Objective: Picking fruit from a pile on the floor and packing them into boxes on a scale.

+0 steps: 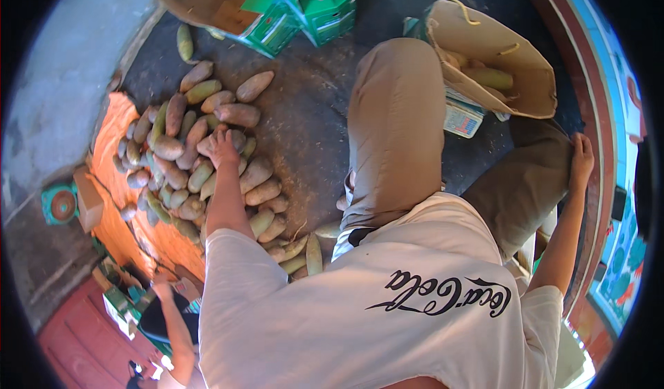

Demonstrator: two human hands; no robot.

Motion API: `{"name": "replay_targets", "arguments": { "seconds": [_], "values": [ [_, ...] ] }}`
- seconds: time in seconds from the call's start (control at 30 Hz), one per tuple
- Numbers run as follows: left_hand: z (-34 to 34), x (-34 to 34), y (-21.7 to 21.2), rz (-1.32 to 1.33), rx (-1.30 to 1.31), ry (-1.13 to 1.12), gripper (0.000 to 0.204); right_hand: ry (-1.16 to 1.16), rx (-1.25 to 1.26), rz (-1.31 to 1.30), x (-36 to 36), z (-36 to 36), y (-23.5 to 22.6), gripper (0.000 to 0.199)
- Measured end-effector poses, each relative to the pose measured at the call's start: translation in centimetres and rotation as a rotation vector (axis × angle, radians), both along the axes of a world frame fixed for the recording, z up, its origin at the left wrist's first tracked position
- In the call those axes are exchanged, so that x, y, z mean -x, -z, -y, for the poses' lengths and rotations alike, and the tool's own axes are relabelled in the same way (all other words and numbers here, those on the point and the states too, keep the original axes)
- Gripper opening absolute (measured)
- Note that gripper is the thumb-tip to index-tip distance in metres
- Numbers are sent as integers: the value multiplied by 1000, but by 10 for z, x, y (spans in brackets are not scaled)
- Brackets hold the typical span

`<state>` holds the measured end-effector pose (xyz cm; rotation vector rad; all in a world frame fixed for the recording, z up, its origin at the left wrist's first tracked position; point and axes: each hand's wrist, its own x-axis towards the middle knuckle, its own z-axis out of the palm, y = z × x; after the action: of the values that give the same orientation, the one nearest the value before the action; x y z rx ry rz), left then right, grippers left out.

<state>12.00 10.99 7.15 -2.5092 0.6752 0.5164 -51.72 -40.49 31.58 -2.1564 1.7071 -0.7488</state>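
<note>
Head view: left hand (223, 148) reaches down into the pile of brown-green fruits (181, 168) on the dark floor at left, fingers curled on one fruit on top, though whether it's gripped I cannot tell. Right hand (581, 159) rests on the right knee (546, 155), fingers together, with the paper bag (515, 60) holding more fruits far right and green cartons (290, 15) beyond.

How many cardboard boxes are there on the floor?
2. One open cardboard box with green sides lies at the top left, above the pile of mangoes. A second green box sits right beside it; more may be hidden beyond the edge.
</note>
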Motion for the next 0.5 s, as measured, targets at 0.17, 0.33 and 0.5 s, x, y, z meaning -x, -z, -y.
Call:
{"name": "replay_targets", "arguments": {
  "seconds": [0.17, 0.33, 0.5],
  "values": [
    [2, -6, 11, 26, -23, 87, 62, -9, 24, -145, -8, -8, -2, 23],
    [10, 2, -1, 33, -54, 114, 70, 44, 45, -184, -11, -14, -8, 23],
    [13, 17, -10, 46, -75, 242, 75, 72, 47, -213, -30, -22, -14, 26]
  ]
}}
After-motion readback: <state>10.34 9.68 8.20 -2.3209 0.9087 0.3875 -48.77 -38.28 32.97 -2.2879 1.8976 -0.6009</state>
